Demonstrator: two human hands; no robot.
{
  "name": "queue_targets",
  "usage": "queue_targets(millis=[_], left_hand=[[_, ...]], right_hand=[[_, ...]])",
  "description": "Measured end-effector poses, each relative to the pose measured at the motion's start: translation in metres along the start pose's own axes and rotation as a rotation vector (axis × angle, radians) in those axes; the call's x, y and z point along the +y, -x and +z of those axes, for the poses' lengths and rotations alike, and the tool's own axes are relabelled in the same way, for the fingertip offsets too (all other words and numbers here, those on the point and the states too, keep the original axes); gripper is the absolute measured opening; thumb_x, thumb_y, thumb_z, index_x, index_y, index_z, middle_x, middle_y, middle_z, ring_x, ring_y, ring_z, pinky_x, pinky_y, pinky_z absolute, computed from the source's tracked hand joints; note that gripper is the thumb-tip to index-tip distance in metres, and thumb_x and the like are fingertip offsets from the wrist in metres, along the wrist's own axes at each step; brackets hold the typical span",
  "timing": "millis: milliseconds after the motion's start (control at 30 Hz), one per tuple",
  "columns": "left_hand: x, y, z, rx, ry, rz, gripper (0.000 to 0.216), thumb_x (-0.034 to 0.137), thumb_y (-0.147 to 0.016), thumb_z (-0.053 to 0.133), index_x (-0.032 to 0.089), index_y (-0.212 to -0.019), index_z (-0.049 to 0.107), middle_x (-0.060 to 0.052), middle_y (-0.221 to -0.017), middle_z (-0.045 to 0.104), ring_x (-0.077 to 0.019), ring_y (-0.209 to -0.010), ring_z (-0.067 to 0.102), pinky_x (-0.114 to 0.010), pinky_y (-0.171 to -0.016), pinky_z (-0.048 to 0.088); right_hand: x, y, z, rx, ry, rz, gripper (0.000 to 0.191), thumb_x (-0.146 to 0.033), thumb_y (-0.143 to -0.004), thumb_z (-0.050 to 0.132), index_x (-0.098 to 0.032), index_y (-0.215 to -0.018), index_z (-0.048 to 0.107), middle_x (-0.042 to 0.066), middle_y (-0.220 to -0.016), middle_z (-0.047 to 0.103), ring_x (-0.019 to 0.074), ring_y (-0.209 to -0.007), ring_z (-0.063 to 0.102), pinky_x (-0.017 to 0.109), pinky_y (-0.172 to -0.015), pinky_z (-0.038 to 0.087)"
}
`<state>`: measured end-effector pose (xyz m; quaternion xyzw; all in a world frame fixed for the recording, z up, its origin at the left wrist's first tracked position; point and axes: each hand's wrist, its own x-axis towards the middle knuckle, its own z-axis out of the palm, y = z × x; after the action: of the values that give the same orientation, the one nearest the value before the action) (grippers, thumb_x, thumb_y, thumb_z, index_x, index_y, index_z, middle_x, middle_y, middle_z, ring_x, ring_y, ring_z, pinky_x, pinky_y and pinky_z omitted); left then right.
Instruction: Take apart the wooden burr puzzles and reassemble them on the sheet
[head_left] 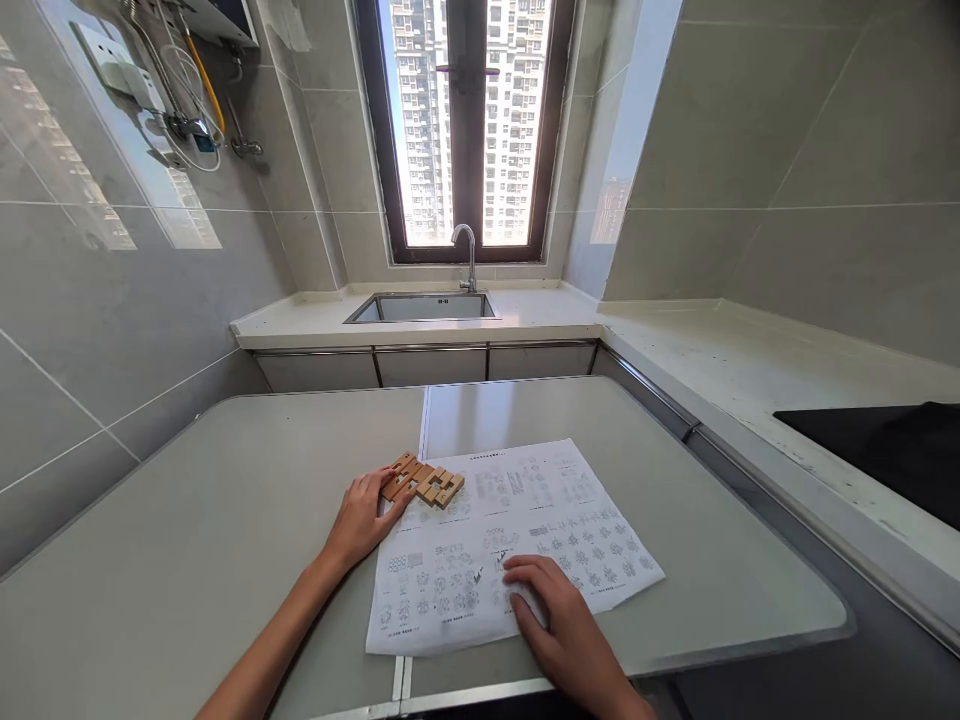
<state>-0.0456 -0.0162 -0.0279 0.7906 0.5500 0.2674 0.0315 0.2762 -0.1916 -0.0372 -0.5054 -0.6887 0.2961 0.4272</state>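
Head view: a grey counter [225, 520] carries a printed sheet [570, 500] of small diagrams. The right hand [559, 620] lies flat on the sheet's near edge, grip released, holding nothing. The left hand [364, 515] touches the wooden puzzle [427, 482] at the sheet's far left corner, fingers loosely against it, not closed.

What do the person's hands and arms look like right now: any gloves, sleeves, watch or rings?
Both are bare. The left hand and right hand wear no gloves, and no rings show. Both forearms are uncovered down to the picture's edge, with no sleeve, watch or band in view. Nails look short and unpainted.
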Motion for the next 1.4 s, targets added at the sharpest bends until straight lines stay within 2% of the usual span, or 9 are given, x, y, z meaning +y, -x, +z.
queue_targets(millis=[300,467,800,1067,1400], left_hand=[[0.007,0.001,0.005,-0.015,-0.065,0.063,0.053,0.062,-0.105,0.039,0.034,-0.139,0.068,-0.010,-0.150,0.061,-0.0359,-0.135,0.057,-0.058,-0.109,0.047],[0.008,0.003,0.004,-0.036,-0.092,0.083,0.051,0.061,-0.103,0.046,0.034,-0.141,0.067,-0.008,-0.158,0.055,-0.0350,-0.138,0.056,-0.056,-0.111,0.047],[0.018,0.009,-0.003,-0.029,-0.101,0.090,0.045,0.052,-0.104,0.049,0.031,-0.138,0.069,-0.007,-0.156,0.058,-0.0337,-0.138,0.058,-0.056,-0.110,0.049],[0.019,0.011,-0.002,-0.025,-0.105,0.074,0.046,0.053,-0.103,0.048,0.030,-0.136,0.071,-0.008,-0.154,0.060,-0.0351,-0.138,0.058,-0.056,-0.112,0.048],[0.023,0.015,-0.008,-0.002,-0.097,0.070,0.043,0.052,-0.101,0.052,0.031,-0.132,0.074,-0.007,-0.150,0.063,-0.0346,-0.132,0.062,-0.055,-0.109,0.050]], right_hand=[[-0.004,0.003,-0.008,0.106,-0.084,0.140,0.025,-0.036,-0.103,0.052,-0.024,-0.104,0.075,0.007,-0.105,0.078,0.0263,-0.098,0.072,0.036,-0.088,0.054],[-0.006,0.004,-0.007,0.105,-0.088,0.148,0.029,-0.041,-0.102,0.053,-0.023,-0.103,0.076,0.007,-0.102,0.079,0.0266,-0.092,0.071,0.035,-0.084,0.052],[-0.008,0.007,-0.006,0.086,-0.082,0.150,0.034,-0.047,-0.102,0.053,-0.023,-0.101,0.076,0.008,-0.099,0.080,0.0276,-0.088,0.071,0.034,-0.075,0.052],[-0.011,0.008,-0.007,0.095,-0.096,0.132,0.032,-0.047,-0.101,0.054,-0.023,-0.097,0.076,0.008,-0.098,0.080,0.0279,-0.091,0.072,0.035,-0.083,0.054],[-0.008,0.010,-0.006,0.088,-0.094,0.107,0.033,-0.047,-0.102,0.054,-0.023,-0.099,0.076,0.008,-0.100,0.081,0.0281,-0.092,0.073,0.036,-0.084,0.054]])
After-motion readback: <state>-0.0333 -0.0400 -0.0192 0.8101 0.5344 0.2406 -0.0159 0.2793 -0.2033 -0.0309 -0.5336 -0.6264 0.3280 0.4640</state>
